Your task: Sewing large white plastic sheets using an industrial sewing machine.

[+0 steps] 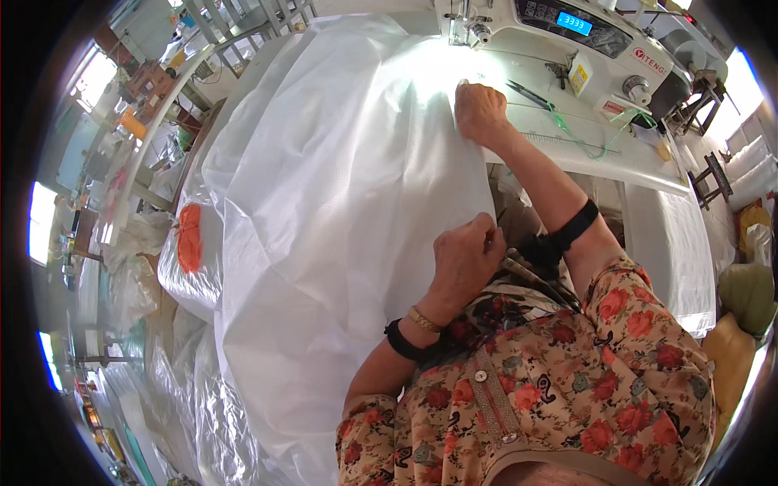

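A large white woven plastic sheet [324, 211] spreads over the table and drapes down toward me in loose folds. Up by the needle area of the sewing machine [551, 32], my right hand [481, 113] is closed on the sheet's right edge, fingers pinched together under the bright lamp. My left hand [468, 255] is closed on the same edge closer to my body, its fingers curled and partly hidden. A pair of dark thread snips [528, 95] lies on the machine bed to the right of my right hand.
Green thread [571, 139] trails over the bed beside a ruler strip [559, 141]. A small yellow-and-white container [579, 74] stands by the machine. Left of the sheet sits a plastic-wrapped bundle [182, 275] with an orange tie [190, 237]. More white sheeting [668, 251] hangs at right.
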Tool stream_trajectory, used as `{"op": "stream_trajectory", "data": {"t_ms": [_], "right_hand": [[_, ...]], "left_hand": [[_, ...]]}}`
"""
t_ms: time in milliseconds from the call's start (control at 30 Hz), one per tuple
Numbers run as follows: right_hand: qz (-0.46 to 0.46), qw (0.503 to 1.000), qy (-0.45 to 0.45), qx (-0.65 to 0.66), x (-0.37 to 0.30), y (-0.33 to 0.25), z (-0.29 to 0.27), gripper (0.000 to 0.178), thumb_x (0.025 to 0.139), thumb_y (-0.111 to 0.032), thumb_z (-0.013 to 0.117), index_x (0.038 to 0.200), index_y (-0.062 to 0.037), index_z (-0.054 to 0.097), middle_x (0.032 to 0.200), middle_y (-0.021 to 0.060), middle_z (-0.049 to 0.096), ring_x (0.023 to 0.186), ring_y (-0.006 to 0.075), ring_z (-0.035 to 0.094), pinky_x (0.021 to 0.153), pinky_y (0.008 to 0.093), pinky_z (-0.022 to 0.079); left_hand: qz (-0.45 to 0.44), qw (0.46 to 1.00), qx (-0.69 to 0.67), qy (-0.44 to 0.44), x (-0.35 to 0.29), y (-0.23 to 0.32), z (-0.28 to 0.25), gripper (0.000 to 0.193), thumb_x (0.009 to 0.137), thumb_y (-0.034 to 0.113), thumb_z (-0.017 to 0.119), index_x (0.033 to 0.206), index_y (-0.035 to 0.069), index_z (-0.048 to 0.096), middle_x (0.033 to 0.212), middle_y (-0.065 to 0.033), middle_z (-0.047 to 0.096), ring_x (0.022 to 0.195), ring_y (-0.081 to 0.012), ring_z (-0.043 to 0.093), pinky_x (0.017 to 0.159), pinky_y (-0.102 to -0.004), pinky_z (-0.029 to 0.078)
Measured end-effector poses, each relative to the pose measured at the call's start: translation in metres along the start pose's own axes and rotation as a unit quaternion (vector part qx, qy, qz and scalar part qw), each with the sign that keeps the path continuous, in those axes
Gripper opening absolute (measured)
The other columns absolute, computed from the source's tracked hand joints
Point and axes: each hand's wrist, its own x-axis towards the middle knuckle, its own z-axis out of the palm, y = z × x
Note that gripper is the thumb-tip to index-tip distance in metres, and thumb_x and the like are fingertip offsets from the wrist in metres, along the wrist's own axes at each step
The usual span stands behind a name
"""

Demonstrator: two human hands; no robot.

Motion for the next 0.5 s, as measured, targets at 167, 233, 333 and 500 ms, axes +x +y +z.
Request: {"op": "stream_trajectory", "data": {"t_ms": [167,233,333,500], "right_hand": [[-0.039,0.998,-0.044,0.017,-0.012,-0.003,-0.016,0.012,0.078,-0.006,0.052,0.078,-0.0002,0.062,0.076,0.0205,0.065,0.075,0.0371,0.067,0.065,0.0455,0.051],[-0.069,0.995,-0.066,0.001,-0.011,-0.004,-0.018,0.01,0.072,-0.003,0.053,0.074,0.0002,0.062,0.076,0.0219,0.064,0.075,0.0381,0.066,0.065,0.0458,0.051],[-0.091,0.993,-0.059,-0.043,-0.009,-0.004,-0.02,0.011,0.073,-0.007,0.056,0.072,-0.0035,0.066,0.075,0.0158,0.067,0.073,0.0327,0.067,0.062,0.0409,0.052],[-0.105,0.994,-0.027,-0.02,0.008,0.001,-0.013,0.014,0.075,-0.009,0.054,0.074,-0.0035,0.067,0.078,0.0161,0.067,0.074,0.0332,0.067,0.063,0.0425,0.051]], "left_hand": [[0.019,1.0,0.022,-0.008,-0.003,-0.003,-0.003,0.017,0.082,0.013,0.063,0.074,0.003,0.053,0.063,-0.0129,0.059,0.056,-0.0317,0.059,0.054,-0.0398,0.045],[0.02,0.999,0.031,-0.012,-0.002,-0.003,-0.003,0.017,0.082,0.013,0.063,0.074,0.003,0.053,0.063,-0.0126,0.059,0.056,-0.0317,0.059,0.053,-0.0401,0.044],[0.023,0.998,0.052,-0.012,0.002,-0.006,-0.004,0.017,0.082,0.013,0.063,0.073,0.004,0.052,0.062,-0.0122,0.059,0.055,-0.0315,0.059,0.053,-0.0403,0.044],[0.031,0.996,0.077,0.008,0.02,-0.013,-0.01,0.016,0.081,0.013,0.062,0.072,0.005,0.053,0.061,-0.0119,0.059,0.055,-0.0318,0.059,0.053,-0.0403,0.043]]}}
